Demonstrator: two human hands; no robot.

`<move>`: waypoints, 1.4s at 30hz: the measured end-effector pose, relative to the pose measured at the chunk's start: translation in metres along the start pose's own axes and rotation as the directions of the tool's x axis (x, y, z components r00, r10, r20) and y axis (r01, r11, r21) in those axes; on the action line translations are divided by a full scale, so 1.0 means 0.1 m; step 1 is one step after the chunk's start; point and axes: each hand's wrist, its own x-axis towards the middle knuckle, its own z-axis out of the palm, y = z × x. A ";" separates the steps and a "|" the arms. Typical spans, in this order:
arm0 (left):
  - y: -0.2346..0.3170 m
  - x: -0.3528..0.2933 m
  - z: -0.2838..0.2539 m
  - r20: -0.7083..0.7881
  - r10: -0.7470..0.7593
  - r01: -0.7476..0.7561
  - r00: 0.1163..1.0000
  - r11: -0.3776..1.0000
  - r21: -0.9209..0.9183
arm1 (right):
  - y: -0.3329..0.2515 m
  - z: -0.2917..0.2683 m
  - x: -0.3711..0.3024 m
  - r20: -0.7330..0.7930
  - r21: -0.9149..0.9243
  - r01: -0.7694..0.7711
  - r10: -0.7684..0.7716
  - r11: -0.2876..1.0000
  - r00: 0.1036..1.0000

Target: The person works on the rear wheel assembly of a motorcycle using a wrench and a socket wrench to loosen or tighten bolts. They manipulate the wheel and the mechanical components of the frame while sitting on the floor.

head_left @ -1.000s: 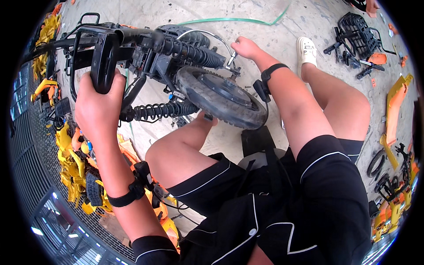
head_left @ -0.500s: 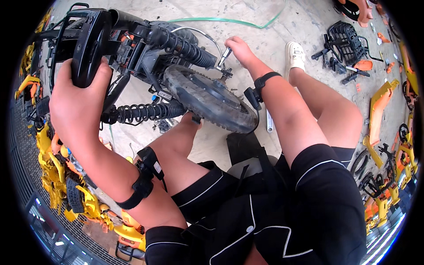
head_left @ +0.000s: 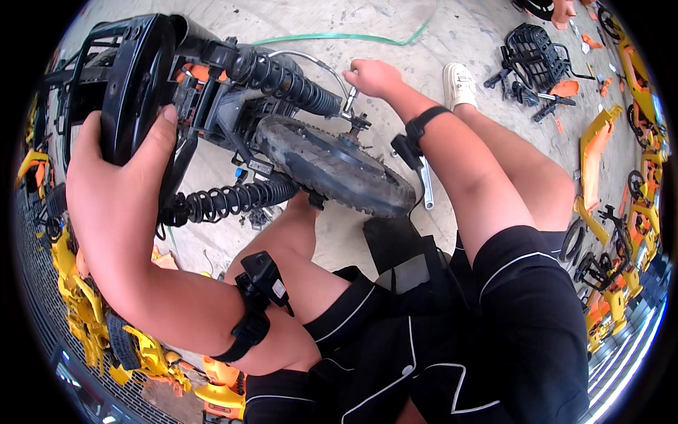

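Note:
My left hand (head_left: 116, 169) is wrapped around the end of a glossy black curved mudguard (head_left: 135, 81) on a partly stripped electric bike, thumb on its right side. Closed around a silver socket wrench (head_left: 350, 101) is my right hand (head_left: 376, 78). The tool's lower end meets the hardware by the axle (head_left: 360, 124) of the wheel (head_left: 318, 159), close to the lower end of the upper shock absorber (head_left: 289, 79). Another spring shock absorber (head_left: 233, 202) sits on the wheel's near-left side. The wheel's tyre is dusty black, with a hub in its middle.
A silver spanner (head_left: 426, 187) lies on the concrete floor beneath my right forearm. Green strap (head_left: 346, 37) stretches across the floor beyond the bike. A black basket (head_left: 533, 56) and loose parts lie far right. Yellow panels (head_left: 597, 152) line the right side, with yellow scrap (head_left: 78, 290) at left.
My right hand and the socket wrench have swung slightly left, and the wrench stands more upright in the picture. My left hand keeps its grip on the mudguard. The view has shifted a little.

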 end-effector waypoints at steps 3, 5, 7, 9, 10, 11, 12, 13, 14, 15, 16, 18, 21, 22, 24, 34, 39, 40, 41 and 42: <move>0.08 0.04 -0.03 0.089 -0.058 0.059 0.994 0.998 -0.006 | 0.25 0.24 -0.06 -0.117 0.461 0.119 -0.073 0.880 0.990; 0.07 0.09 0.03 0.127 -0.031 0.044 0.991 0.994 -0.098 | 0.39 0.34 -0.08 -0.162 0.627 0.114 -0.014 0.771 0.987; 0.08 0.13 0.08 0.154 -0.012 0.034 0.988 0.989 -0.143 | 0.49 0.35 -0.03 -0.171 0.505 0.103 -0.018 0.857 0.985; 0.07 0.09 -0.02 0.145 -0.035 0.054 0.989 0.991 -0.126 | 0.35 0.34 0.13 -0.064 0.318 0.058 -0.039 0.946 0.997; 0.09 0.10 -0.03 0.149 -0.033 0.053 0.988 0.990 -0.128 | 0.31 0.28 0.22 0.023 0.175 -0.002 -0.002 0.985 1.000; 0.11 0.11 -0.03 0.153 -0.032 0.053 0.988 0.990 -0.134 | 0.28 0.24 0.30 0.103 0.025 -0.053 0.051 0.998 0.993; 0.11 0.11 -0.03 0.174 -0.039 0.067 0.984 0.985 -0.157 | 0.22 0.24 0.34 0.175 -0.078 -0.052 0.065 0.996 0.982; 0.13 0.11 -0.02 0.196 -0.040 0.076 0.980 0.980 -0.183 | 0.18 0.18 0.37 0.239 -0.184 -0.048 0.092 0.982 0.967; 0.15 0.13 -0.03 0.232 -0.039 0.093 0.972 0.970 -0.225 | 0.14 0.12 0.40 0.299 -0.287 -0.036 0.126 0.957 0.946; 0.13 0.12 -0.03 0.262 -0.055 0.126 0.964 0.957 -0.261 | -0.06 0.00 0.30 0.303 -0.324 -0.061 0.165 0.944 0.939; 0.14 0.11 -0.02 0.275 -0.057 0.145 0.960 0.939 -0.311 | -0.10 -0.08 0.24 0.275 -0.304 -0.083 0.171 0.949 0.946; 0.14 0.11 0.00 0.301 -0.061 0.185 0.952 0.896 -0.403 | -0.15 -0.17 0.15 0.219 -0.260 -0.122 0.181 0.958 0.959; 0.11 0.14 -0.01 0.269 0.005 0.079 0.963 0.950 -0.301 | 0.18 0.02 0.04 -0.023 0.119 0.021 -0.018 0.993 1.000; 0.09 0.15 -0.01 0.269 0.007 0.080 0.963 0.948 -0.309 | 0.25 0.16 0.01 -0.116 0.253 0.050 -0.021 0.966 0.993; 0.07 0.14 0.00 0.272 0.010 0.081 0.962 0.943 -0.322 | 0.31 0.40 -0.08 -0.291 0.497 0.135 0.017 0.857 0.957; 0.18 0.10 0.05 0.255 -0.082 0.176 0.964 0.911 -0.373 | 0.09 -0.01 0.17 0.245 -0.213 -0.127 0.178 0.969 0.953; 0.10 0.13 0.01 0.265 -0.083 0.176 0.961 0.920 -0.351 | -0.21 -0.18 0.11 0.233 -0.298 -0.143 0.217 0.944 0.948; 0.10 0.13 0.01 0.259 -0.078 0.167 0.963 0.925 -0.343 | -0.15 -0.16 0.12 0.199 -0.261 -0.125 0.180 0.957 0.963; 0.11 0.13 0.02 0.250 -0.072 0.156 0.965 0.930 -0.334 | -0.06 -0.11 0.14 0.164 -0.226 -0.103 0.142 0.969 0.976; 0.10 0.13 0.02 0.242 -0.069 0.148 0.968 0.934 -0.325 | 0.02 -0.05 0.14 0.130 -0.192 -0.078 0.104 0.978 0.986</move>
